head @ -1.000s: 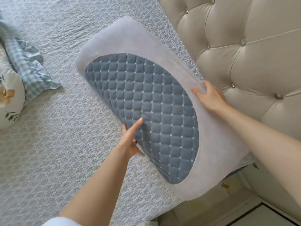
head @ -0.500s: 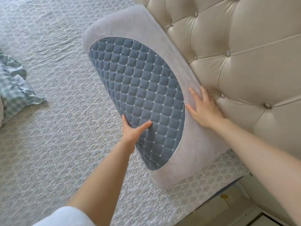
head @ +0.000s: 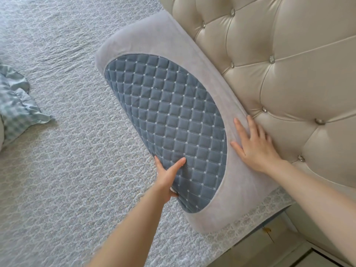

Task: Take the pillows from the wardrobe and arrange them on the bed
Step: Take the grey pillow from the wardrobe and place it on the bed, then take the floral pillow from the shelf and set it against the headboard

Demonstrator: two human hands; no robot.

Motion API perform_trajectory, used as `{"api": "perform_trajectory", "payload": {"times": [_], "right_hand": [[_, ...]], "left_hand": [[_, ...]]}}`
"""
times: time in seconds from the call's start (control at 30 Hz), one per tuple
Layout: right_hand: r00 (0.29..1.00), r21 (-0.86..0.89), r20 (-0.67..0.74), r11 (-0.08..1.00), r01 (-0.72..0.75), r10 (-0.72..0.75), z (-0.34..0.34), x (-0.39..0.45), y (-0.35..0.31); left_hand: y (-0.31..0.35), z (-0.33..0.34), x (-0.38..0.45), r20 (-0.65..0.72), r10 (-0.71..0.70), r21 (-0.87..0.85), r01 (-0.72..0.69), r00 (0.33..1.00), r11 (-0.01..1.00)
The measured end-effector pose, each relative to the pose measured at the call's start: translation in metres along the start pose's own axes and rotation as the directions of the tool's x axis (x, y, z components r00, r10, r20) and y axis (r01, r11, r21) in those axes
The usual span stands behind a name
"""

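Your grey pillow (head: 169,45) with its quilted blue panel lies on the bed (head: 67,170), its long edge against the tufted headboard (head: 279,74). Your left hand (head: 166,178) grips the pillow's edge away from the headboard, thumb on the panel. Your right hand (head: 254,145) presses flat, fingers straight, on the grey border beside the headboard.

A cream tufted headboard (head: 279,78) with metal studs rises beside a pale wooden floor (head: 269,253), softly daylit.
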State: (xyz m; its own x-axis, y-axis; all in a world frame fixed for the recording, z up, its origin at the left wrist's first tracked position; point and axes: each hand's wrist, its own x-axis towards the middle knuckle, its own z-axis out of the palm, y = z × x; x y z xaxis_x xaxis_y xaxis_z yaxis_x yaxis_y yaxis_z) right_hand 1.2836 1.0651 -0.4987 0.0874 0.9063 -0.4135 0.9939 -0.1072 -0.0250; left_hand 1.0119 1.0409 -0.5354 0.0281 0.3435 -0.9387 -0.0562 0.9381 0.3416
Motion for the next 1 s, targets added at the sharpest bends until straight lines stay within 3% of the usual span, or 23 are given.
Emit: {"api": "perform_trajectory", "payload": {"times": [0.3,0.4,0.47,0.57,0.77,0.87,1.0], "right_hand": [[0.990,0.041,0.052,0.991,-0.130,0.128,-0.008,-0.015,-0.033],[0.995,0.192,0.102,0.981,-0.005,-0.015,-0.011,-0.034,-0.048],[0.977,0.256,0.079,0.951,0.174,-0.200,-0.017,-0.052,-0.062],[0.934,0.310,0.034,0.892,0.329,-0.356,-0.028,-0.082,-0.087],[0.823,0.410,-0.014,0.747,0.523,-0.568,-0.045,-0.149,-0.138],[0.742,0.440,-0.021,0.660,0.609,-0.671,-0.048,-0.186,-0.162],[0.609,0.433,0.000,0.549,0.715,-0.793,-0.055,-0.233,-0.193]], "left_hand": [[-0.002,-0.006,-0.007,-0.034,0.098,0.120,-0.093,0.995,0.988],[-0.010,-0.018,-0.033,0.057,0.185,0.262,-0.194,0.981,0.945],[-0.024,-0.030,-0.064,0.111,0.229,0.353,-0.254,0.967,0.900],[-0.051,-0.046,-0.112,0.113,0.275,0.424,-0.296,0.955,0.856],[-0.112,-0.075,-0.198,-0.085,0.427,0.560,-0.311,0.900,0.768],[-0.150,-0.090,-0.236,-0.273,0.468,0.494,-0.295,0.840,0.818],[-0.212,-0.104,-0.286,-0.524,0.380,0.288,-0.261,0.762,0.921]]}}
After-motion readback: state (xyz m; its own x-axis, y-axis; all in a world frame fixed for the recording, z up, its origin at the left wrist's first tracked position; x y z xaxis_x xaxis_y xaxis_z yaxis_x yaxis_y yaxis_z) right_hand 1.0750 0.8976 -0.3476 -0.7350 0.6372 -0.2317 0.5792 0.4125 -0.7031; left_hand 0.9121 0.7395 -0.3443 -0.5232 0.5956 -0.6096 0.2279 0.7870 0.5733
